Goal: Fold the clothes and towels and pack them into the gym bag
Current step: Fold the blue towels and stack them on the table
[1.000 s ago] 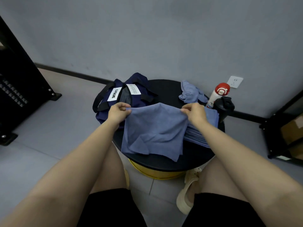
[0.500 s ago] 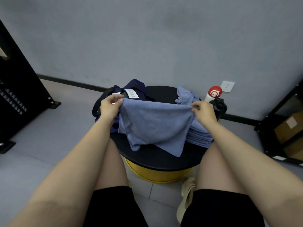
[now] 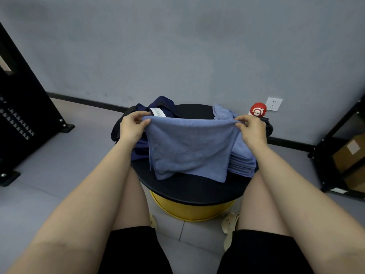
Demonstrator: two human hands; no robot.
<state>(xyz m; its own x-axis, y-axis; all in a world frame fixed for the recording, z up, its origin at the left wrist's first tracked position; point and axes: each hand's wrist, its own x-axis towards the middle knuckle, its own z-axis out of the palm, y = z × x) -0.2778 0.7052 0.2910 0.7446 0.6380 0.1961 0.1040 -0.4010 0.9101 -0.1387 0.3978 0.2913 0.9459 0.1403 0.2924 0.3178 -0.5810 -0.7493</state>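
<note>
Head view, seated, knees either side of round black desk (image 3: 189, 191) on yellow base (image 3: 189, 211).

Blue towel (image 3: 189, 147) held up by its top edge, stretched between both hands, hanging down in front of the desk top; lower edge uneven, lower right corner lowest, apparently touching the desk surface.

Left hand (image 3: 131, 126): fingers (image 3: 143, 122) pressed together, pinching the towel's upper left corner against the thumb. Right hand (image 3: 251, 128): fingers (image 3: 242, 123) curled, pinching the upper right corner.

Behind and below the left fingers: navy gym bag (image 3: 158, 105) on the desk, mostly hidden by hand and towel; white label (image 3: 157, 112) showing just beyond the left fingertips, text too small to read.

Below and just right of the right fingers: stack of folded blue towels (image 3: 242, 161) on the desk, partly covered by the held towel. Beyond the right fingers, toward the wall: crumpled blue cloth (image 3: 222, 112) on the far desk edge. Just beyond the right fingers: red-capped bottle (image 3: 257, 111), body hidden by the hand; dark object (image 3: 268, 126) right of the knuckles, identity unclear.

Wall socket (image 3: 273, 103) farther right. Black frame (image 3: 25, 115) far left of the left fingers; black shelf with cardboard boxes (image 3: 349, 153) far right.
</note>
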